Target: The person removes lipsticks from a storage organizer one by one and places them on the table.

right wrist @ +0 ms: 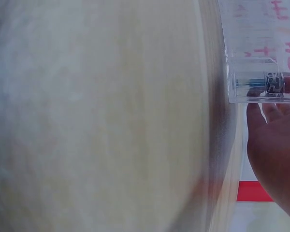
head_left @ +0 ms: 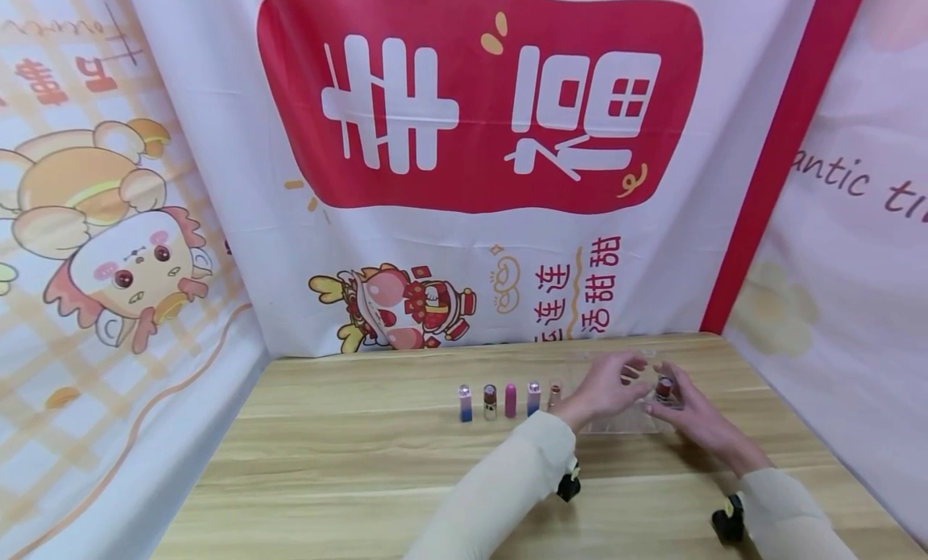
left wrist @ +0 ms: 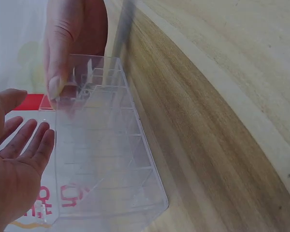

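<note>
A clear plastic organizer point(head_left: 623, 425) with several divided compartments stands on the table at the right. One lipstick with a dark red cap point(head_left: 663, 387) is upright in its right end compartment; its patterned band also shows through the wall in the right wrist view. My right hand point(head_left: 693, 415) grips that end of the organizer, its thumb point(left wrist: 58, 72) on the front side and fingers beyond. My left hand point(head_left: 611, 385) hovers over the left part of the organizer. Its palm and loosely bent fingers point(left wrist: 41, 145) hold nothing in the left wrist view.
Left of the organizer several lipsticks stand in a row: a pink-and-blue one point(head_left: 466, 404), a dark-capped one point(head_left: 490, 401), a bright pink one point(head_left: 511, 400), another pink-and-blue one point(head_left: 533, 397) and a clear-cased one point(head_left: 554, 394). Behind the wooden table point(head_left: 326, 447) hangs a printed cloth point(head_left: 478, 101).
</note>
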A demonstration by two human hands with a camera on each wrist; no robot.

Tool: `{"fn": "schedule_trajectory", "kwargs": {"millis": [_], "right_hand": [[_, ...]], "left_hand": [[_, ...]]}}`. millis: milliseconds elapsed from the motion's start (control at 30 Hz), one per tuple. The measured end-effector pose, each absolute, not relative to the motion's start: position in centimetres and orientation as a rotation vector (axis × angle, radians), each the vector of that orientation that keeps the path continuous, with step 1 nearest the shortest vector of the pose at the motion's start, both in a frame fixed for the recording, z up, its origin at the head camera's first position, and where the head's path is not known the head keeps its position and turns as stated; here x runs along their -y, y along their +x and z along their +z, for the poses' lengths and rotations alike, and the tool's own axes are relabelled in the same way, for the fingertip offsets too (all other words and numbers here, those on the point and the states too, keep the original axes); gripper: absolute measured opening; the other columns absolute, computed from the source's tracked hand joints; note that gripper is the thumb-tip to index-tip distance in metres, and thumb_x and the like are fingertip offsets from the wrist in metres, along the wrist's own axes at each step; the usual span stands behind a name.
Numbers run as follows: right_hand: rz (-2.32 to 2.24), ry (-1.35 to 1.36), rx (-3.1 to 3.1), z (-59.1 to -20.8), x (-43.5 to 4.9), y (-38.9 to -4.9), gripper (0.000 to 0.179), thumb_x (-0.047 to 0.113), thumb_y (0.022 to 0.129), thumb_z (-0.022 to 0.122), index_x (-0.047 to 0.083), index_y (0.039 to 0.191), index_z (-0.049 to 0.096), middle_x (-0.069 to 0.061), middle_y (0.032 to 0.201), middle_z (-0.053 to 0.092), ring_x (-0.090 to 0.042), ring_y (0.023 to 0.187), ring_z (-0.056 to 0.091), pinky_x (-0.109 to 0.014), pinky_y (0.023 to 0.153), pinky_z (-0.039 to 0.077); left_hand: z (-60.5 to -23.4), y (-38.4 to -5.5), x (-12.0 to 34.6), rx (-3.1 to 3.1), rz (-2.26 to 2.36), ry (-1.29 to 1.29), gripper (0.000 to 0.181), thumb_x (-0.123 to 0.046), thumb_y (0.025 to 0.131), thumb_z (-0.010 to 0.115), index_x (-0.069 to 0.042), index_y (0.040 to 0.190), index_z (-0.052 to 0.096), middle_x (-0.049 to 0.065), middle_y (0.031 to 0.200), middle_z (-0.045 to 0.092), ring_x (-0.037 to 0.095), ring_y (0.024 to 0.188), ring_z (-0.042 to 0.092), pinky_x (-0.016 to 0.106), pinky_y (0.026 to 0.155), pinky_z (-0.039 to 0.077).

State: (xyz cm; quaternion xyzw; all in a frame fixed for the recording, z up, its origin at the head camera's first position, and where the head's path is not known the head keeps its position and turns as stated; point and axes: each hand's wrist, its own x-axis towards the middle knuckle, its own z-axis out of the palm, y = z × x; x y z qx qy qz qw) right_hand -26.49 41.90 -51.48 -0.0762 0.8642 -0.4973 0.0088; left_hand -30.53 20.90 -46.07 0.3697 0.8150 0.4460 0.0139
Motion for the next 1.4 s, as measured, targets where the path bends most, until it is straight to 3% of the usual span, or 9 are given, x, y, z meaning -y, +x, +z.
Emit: {"fn": "schedule_trajectory", "kwargs": {"millis": [200, 500, 767, 1167, 1400], "right_hand": [[-1.549, -0.228, -2.699, -51.2, -41.8, -26.6, 0.098, 0.036, 0.099, 0.068, 0.012, 0.164, -0.002, -0.030, 0.165, 0.012, -0.059, 0.147, 0.014, -0.080, 0.109, 0.023], [-1.536, -0.211, -2.699, -51.3, -41.7, -26.2, 0.101, 0.040, 0.099, 0.068, 0.009, 0.163, -0.004, -0.033, 0.165, 0.008, -0.060, 0.147, 0.013, -0.078, 0.111, 0.021], [-1.574, -0.210, -2.668, -51.4, -41.7, -26.1, 0.103, 0.039, 0.099, 0.068, 0.012, 0.163, -0.008, -0.031, 0.167, 0.002, -0.058, 0.149, 0.007, -0.078, 0.113, 0.016], [-1.612, -0.274, -2.666, -51.7, -41.6, -26.2, 0.101, 0.033, 0.100, 0.067, 0.006, 0.162, -0.008, -0.031, 0.167, 0.000, -0.057, 0.149, 0.006, -0.076, 0.114, 0.015], [-1.597, -0.262, -2.673, -51.8, -42.0, -26.2, 0.100, 0.035, 0.101, 0.066, 0.006, 0.162, -0.007, -0.030, 0.167, 0.000, -0.055, 0.150, 0.006, -0.075, 0.115, 0.016]], "left_hand": [[-46.3, -31.2, -21.6, -2.517, 1.423, 1.120, 0.040, -0.009, 0.094, 0.073, -0.002, 0.132, 0.063, 0.011, 0.128, 0.068, 0.015, 0.109, 0.069, 0.012, 0.087, 0.052], [-47.4, -31.9, -23.2, -2.525, 1.437, 1.025, 0.037, -0.010, 0.092, 0.076, -0.005, 0.128, 0.066, 0.007, 0.121, 0.072, 0.008, 0.104, 0.068, 0.013, 0.086, 0.053], [-48.2, -32.4, -24.5, -2.576, 1.408, 1.056, 0.040, -0.014, 0.089, 0.080, -0.007, 0.126, 0.068, 0.001, 0.117, 0.074, 0.004, 0.102, 0.068, 0.010, 0.087, 0.051], [-48.5, -32.2, -25.1, -2.547, 1.430, 1.107, 0.032, -0.009, 0.090, 0.079, -0.005, 0.120, 0.071, 0.003, 0.111, 0.074, 0.006, 0.096, 0.069, 0.010, 0.081, 0.052], [-48.8, -32.4, -25.7, -2.632, 1.330, 1.184, 0.024, -0.010, 0.089, 0.080, -0.008, 0.113, 0.075, -0.002, 0.102, 0.075, -0.003, 0.085, 0.065, 0.003, 0.074, 0.047]]}}
